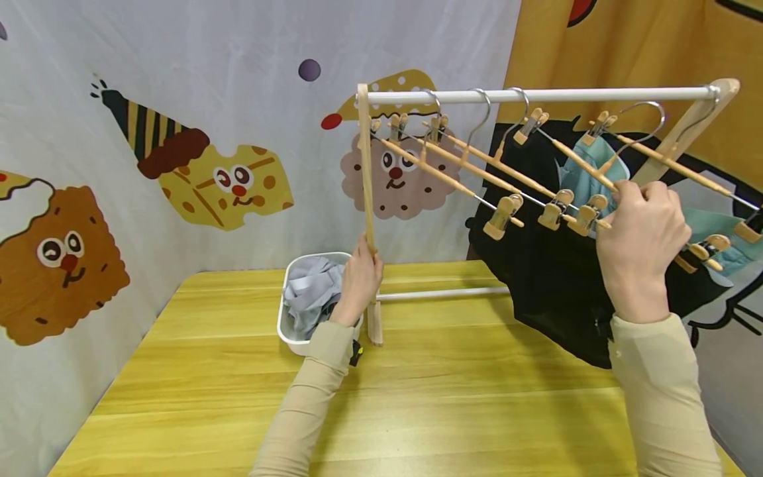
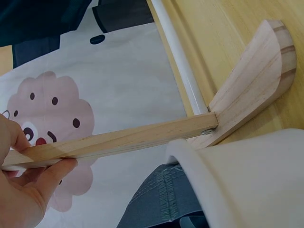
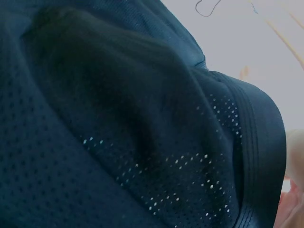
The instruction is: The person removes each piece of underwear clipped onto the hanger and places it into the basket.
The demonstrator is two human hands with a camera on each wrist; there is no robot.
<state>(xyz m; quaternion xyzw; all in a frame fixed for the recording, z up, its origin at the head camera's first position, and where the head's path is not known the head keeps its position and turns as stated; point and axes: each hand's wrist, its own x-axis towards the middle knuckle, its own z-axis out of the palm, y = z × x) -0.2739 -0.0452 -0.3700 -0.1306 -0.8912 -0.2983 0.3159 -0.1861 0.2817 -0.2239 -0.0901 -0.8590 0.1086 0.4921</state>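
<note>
My left hand (image 1: 360, 275) grips the left wooden post (image 1: 366, 179) of a garment rack, with fingers and thumb around it in the left wrist view. At the right, my right hand (image 1: 644, 238) holds the wooden bar of a clip hanger (image 1: 575, 157) that hooks over the white rail (image 1: 465, 97). A black garment (image 1: 554, 285) hangs beside and below this hand. In the right wrist view the perforated dark cloth (image 3: 142, 118) fills most of the picture and hides much of the hand. Teal cloth (image 1: 587, 162) hangs from the hanger farther right.
Several bare clip hangers (image 1: 438, 170) hang on the rail's left part. A white basket (image 1: 292, 341) holding grey cloth (image 1: 312, 291) stands by the rack's left foot (image 1: 374, 324). The wooden table (image 1: 208, 391) meets a printed curtain (image 1: 238, 66) behind.
</note>
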